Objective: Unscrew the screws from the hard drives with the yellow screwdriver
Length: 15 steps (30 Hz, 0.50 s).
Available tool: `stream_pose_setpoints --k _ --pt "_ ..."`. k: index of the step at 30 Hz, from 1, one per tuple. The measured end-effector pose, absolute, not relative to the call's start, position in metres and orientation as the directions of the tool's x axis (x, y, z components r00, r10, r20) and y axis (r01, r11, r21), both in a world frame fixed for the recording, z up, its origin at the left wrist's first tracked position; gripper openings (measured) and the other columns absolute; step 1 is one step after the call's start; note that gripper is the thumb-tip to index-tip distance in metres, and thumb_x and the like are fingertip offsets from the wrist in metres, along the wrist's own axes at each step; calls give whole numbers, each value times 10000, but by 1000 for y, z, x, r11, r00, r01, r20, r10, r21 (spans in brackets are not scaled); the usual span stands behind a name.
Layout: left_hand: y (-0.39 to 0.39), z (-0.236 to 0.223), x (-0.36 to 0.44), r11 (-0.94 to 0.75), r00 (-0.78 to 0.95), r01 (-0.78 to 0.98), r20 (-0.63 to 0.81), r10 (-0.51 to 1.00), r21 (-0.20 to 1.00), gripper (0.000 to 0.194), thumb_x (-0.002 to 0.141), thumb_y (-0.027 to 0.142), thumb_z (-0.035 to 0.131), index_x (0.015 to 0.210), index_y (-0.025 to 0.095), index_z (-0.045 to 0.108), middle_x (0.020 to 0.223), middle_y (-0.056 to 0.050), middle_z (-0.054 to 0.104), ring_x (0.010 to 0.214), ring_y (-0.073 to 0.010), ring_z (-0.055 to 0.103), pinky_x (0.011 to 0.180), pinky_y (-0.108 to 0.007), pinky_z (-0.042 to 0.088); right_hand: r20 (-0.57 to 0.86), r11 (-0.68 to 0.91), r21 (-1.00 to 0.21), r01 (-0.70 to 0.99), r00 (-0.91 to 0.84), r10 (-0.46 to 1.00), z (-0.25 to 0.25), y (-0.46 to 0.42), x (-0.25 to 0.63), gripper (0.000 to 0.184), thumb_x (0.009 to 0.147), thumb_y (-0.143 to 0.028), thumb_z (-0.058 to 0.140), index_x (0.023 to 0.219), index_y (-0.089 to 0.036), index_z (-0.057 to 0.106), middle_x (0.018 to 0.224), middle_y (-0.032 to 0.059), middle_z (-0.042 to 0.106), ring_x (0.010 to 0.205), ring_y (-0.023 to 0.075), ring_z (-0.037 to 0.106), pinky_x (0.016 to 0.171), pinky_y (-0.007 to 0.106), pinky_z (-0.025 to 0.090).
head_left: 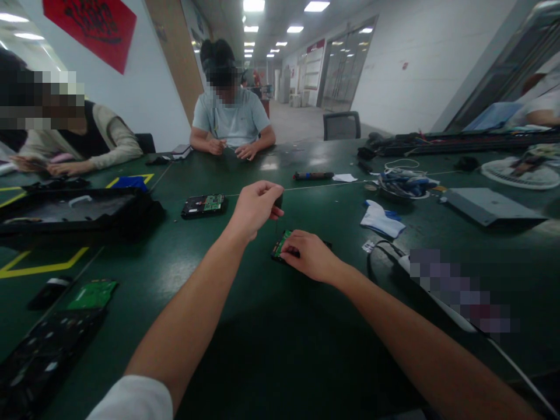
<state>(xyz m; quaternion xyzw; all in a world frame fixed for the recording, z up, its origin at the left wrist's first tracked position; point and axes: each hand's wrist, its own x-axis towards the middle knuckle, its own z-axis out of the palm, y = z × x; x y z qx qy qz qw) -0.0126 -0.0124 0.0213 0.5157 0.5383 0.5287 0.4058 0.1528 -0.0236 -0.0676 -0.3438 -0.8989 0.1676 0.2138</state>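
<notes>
My left hand is raised over the table with its fingers closed round the dark handle of a screwdriver. The tool's thin shaft points down toward a hard drive with a green circuit board, which lies on the dark green table. Whether the tip touches the drive is too small to tell. My right hand rests over that drive, thumb and fingers drawn together at its near edge. It covers much of the drive, and just a dark corner shows beyond the knuckles.
Another hard drive lies to the left, near a large black tray. More drives are at lower left. A white glove, a power strip and a grey metal case lie right. A person sits opposite.
</notes>
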Motion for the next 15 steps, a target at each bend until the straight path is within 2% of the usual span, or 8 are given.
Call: stream_pose_setpoints --k 7,15 --pt "-13 24 -12 -75 -151 126 94 984 989 133 952 166 615 835 146 675 701 10 640 474 -78 619 444 -193 439 176 683 -371 629 -675 717 -67 -27 138 120 944 -117 640 859 -164 710 903 67 680 904 203 638 839 326 486" --pt "-13 23 -12 -72 -147 118 89 985 990 124 953 175 628 844 145 678 704 15 632 474 -77 620 446 -186 437 168 671 -330 664 -658 734 -68 -28 134 159 982 -138 580 897 -152 713 938 93 697 922 219 648 873 347 504"
